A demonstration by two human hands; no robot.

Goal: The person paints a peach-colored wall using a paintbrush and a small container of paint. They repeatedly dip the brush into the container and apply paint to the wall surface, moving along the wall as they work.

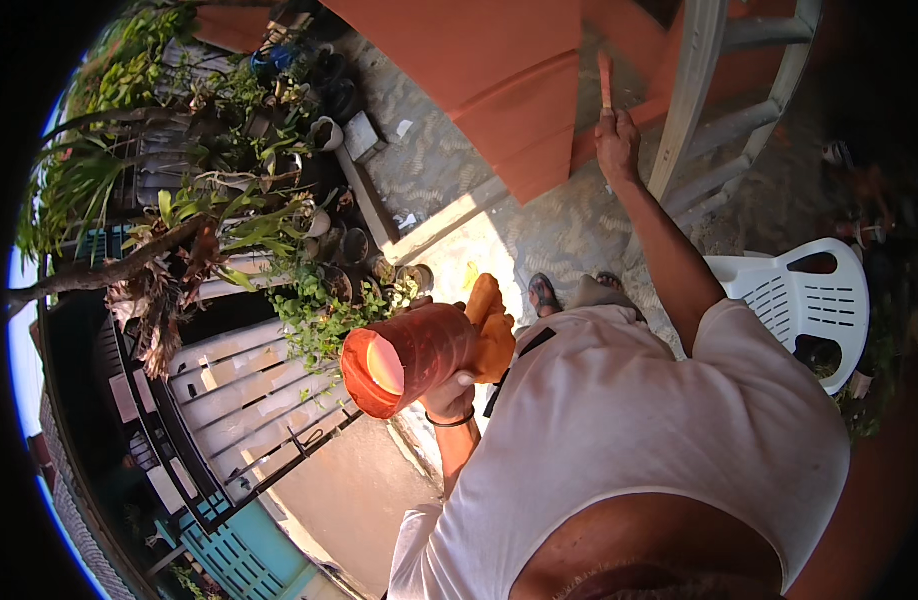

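My right hand (618, 146) is closed around the handle of a paintbrush (606, 79), whose bristles are coated in red-orange. Its tip points away from me, beside a red-orange panel (515, 97) and close to the rail of a ladder. Held in front of my chest, my left hand (453, 396) grips a cut-open plastic container (421, 356), smeared with red-orange paint and tilted with its mouth to the left. A crumpled orange cloth or glove (495, 337) is against the container's other end; how it is held cannot be seen.
A ladder (684, 105) stands just right of my brush arm. Nearer on the right is a white plastic chair (785, 296). Potted plants (331, 281) and a low concrete kerb (367, 195) line the left, beside a barred metal gate (241, 390). My sandalled feet (543, 292) are on patterned paving.
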